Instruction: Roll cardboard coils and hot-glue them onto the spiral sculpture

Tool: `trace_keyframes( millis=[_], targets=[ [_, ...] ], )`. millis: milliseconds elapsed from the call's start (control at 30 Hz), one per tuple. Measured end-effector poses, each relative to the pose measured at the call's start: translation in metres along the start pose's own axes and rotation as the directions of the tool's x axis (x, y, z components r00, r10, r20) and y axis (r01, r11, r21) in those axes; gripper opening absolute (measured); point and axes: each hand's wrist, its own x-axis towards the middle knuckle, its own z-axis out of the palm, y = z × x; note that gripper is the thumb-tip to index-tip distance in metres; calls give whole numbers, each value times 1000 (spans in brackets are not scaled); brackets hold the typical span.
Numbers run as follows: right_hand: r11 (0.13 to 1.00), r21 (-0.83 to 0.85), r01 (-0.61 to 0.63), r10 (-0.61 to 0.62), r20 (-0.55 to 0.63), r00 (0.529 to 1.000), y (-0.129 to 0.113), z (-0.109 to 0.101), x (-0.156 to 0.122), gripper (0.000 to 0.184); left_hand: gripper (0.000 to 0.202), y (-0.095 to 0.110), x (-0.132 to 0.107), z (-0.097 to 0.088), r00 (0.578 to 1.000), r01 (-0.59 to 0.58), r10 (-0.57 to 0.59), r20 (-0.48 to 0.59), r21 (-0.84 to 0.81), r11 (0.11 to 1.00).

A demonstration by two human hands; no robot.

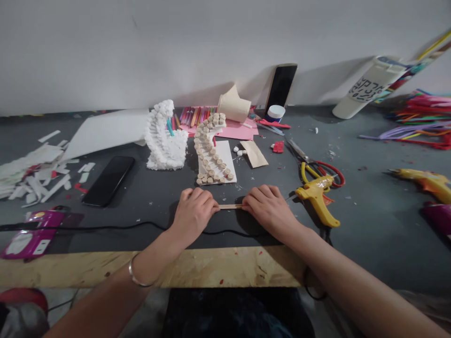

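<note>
Left hand: the left hand (193, 211) is curled and clenched, its fingertips pressed on one end of the wooden stick (229, 206), and a silver bangle (136, 272) sits on its wrist.
Right hand: the right hand (269, 210) is curled the same way on the other end of the stick, grasping it.
Grip: both hands are closed on the one stick, which lies flat and level between them, low over the dark tabletop (352, 244), and looks to be touching it.
Just right of the grip: a yellow glue gun (317, 199) lies beside the right hand, almost touching it.
Under the grip: a black cable (134, 226) runs across the table, passing beneath both wrists.
Ahead of the grip: a spiral stair model of cork rounds (211, 150) stands on white card, with a white foam spiral model (165, 138) just to its left.
Ahead and right: red-and-yellow-handled scissors (310, 162) lie past the glue gun.
Left of the grip: a black phone (108, 180) lies near a pile of white paper scraps (35, 173).
Behind the wrists: the plywood table edge (151, 267) runs across.
</note>
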Motion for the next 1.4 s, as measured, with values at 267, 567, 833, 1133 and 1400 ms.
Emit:
trace_keyframes(
  millis=[267, 567, 833, 1133, 1400],
  targets=[
    [991, 82, -109, 104, 57, 993, 2, 4, 3, 19, 15, -1, 5, -1, 994, 91, -86, 66, -71, 993],
    [947, 236, -217, 190, 134, 973, 6, -6, 11, 11, 18, -5, 12, 1, 950, 296, -259, 176, -239, 925],
    [968, 197, -157, 129, 148, 981, 3, -2, 12, 10, 11, -2, 12, -1, 960, 248, -203, 191, -254, 935],
    [984, 172, -48, 49, 2, 999, 0, 6, 9, 14, 11, 4, 5, -1, 996, 86, -79, 40, -210, 974],
    [893, 446, 59, 36, -202, 979, -3, 7, 7, 15, 15, 0, 1, -1, 978, -10, -70, -197, -376, 927]
  ],
)
